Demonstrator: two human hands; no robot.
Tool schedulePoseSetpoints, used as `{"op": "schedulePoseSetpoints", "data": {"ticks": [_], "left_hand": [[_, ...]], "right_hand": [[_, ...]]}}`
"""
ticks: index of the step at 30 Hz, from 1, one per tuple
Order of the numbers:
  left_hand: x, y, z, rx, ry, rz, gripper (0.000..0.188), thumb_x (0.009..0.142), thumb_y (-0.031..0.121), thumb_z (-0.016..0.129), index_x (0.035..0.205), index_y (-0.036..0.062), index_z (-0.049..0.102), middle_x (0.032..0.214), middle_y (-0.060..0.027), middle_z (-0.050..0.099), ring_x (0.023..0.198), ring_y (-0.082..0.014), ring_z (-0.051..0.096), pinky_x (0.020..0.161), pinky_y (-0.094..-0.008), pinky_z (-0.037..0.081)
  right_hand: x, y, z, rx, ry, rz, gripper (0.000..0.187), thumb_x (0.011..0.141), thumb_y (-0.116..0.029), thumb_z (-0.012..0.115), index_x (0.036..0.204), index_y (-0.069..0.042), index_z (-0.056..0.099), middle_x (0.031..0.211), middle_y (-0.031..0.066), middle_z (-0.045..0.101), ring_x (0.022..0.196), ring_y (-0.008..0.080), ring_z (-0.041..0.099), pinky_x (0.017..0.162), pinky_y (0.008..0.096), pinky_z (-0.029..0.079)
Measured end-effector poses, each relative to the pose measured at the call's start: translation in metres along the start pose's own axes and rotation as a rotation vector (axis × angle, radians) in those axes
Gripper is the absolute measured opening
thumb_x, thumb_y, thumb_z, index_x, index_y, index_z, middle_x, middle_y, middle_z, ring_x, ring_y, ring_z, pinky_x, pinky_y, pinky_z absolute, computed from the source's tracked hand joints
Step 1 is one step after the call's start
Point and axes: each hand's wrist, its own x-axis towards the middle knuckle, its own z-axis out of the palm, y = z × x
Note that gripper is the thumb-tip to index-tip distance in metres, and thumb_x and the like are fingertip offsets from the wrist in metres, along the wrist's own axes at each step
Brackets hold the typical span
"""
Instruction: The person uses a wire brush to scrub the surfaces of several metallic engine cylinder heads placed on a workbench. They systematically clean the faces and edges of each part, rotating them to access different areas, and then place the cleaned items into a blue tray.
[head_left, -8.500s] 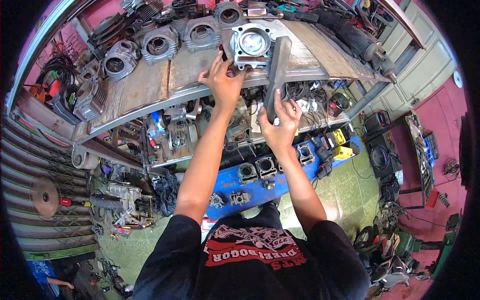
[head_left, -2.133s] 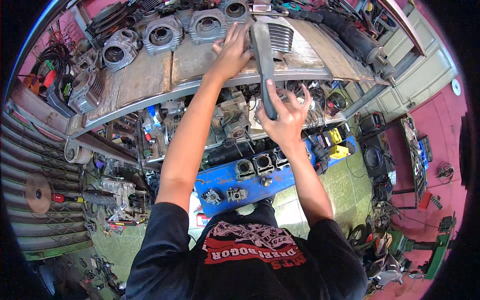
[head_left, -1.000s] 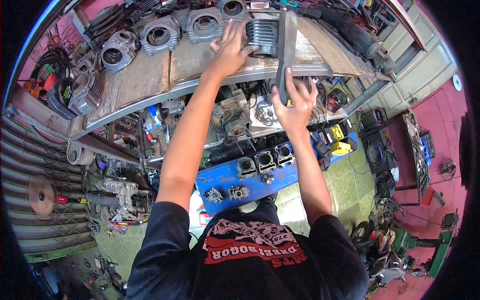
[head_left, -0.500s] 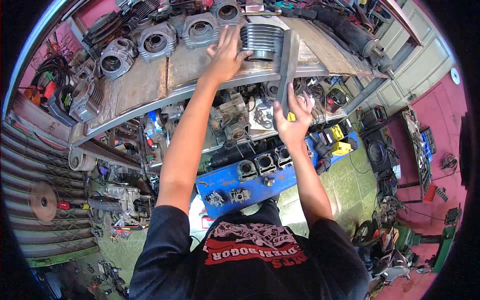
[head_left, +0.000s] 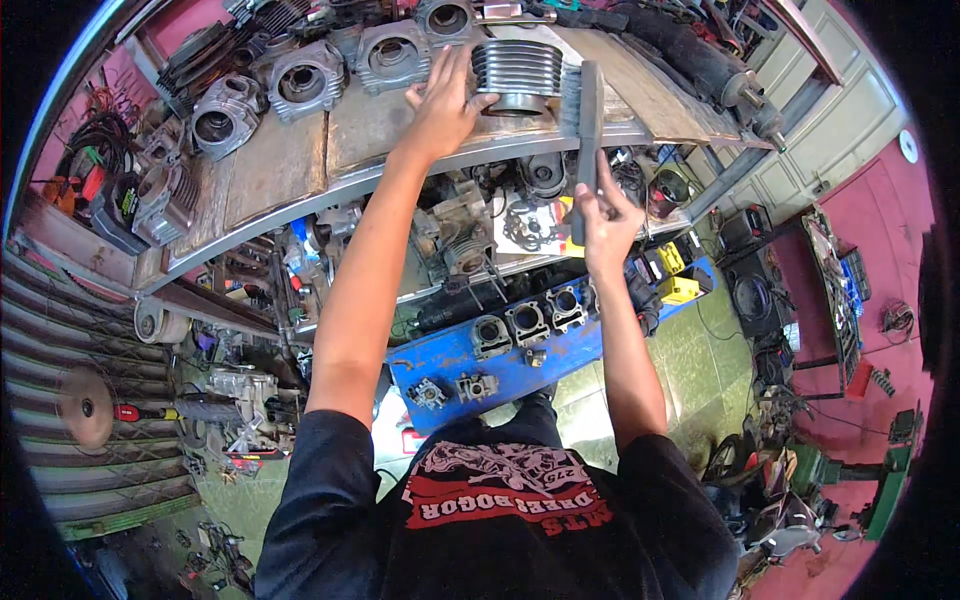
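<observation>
The bench (head_left: 270, 165) is stretching across in front of me, its wooden top carrying a row of castings (head_left: 385, 76) on the left and a muffler (head_left: 700, 62) on the right. Below it, the blue table (head_left: 575, 352) is supporting three blocks (head_left: 525, 320). My brush (head_left: 590, 120) is standing nearly upright at the cylinder's right side, its bristles facing the fins; I can't tell whether they are touching. The finned cylinder (head_left: 517, 70) is sitting near the bench's front edge, between my hands. My right hand (head_left: 606, 222) is grasping the brush by its lower end. My left hand (head_left: 440, 112) is resting at the cylinder's left side, thumb lying against its lower corner; whether those fingers are gripping, I can't tell.
</observation>
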Motion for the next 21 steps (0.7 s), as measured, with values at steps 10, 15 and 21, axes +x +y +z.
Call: {"op": "schedulePoseSetpoints", "data": {"ticks": [10, 15, 21], "left_hand": [[0.000, 0.001, -0.001, -0.013, 0.017, 0.019, 0.086, 0.097, 0.058, 0.055, 0.161, 0.0122, 0.020, 0.165, -0.0166, 0.026, 0.155, -0.0294, 0.019, 0.115, -0.0573, 0.017], [-0.001, 0.002, -0.002, 0.010, 0.022, 0.008, 0.086, 0.096, 0.056, 0.057, 0.161, 0.0137, 0.021, 0.165, -0.0160, 0.028, 0.155, -0.0303, 0.022, 0.113, -0.0571, 0.019], [0.000, -0.001, 0.001, -0.002, 0.042, 0.029, 0.084, 0.096, 0.052, 0.060, 0.161, 0.0161, 0.021, 0.165, -0.0154, 0.028, 0.154, -0.0307, 0.022, 0.113, -0.0575, 0.020]], "right_hand": [[0.005, -0.003, 0.017, 0.205, 0.029, 0.063, 0.053, 0.093, -0.016, 0.071, 0.142, 0.000, 0.055, 0.081, 0.0010, 0.069, 0.064, 0.0042, 0.054, 0.058, 0.0231, 0.047], [0.008, -0.023, 0.018, -0.141, 0.109, -0.214, 0.058, 0.083, -0.019, 0.076, 0.138, -0.003, 0.062, 0.093, 0.0118, 0.075, 0.082, 0.0214, 0.066, 0.093, 0.0374, 0.047], [-0.004, -0.036, 0.037, -0.395, 0.062, -0.540, 0.062, 0.074, -0.017, 0.078, 0.133, -0.003, 0.066, 0.080, 0.0103, 0.071, 0.079, 0.0235, 0.067, 0.105, 0.0477, 0.040]]}}
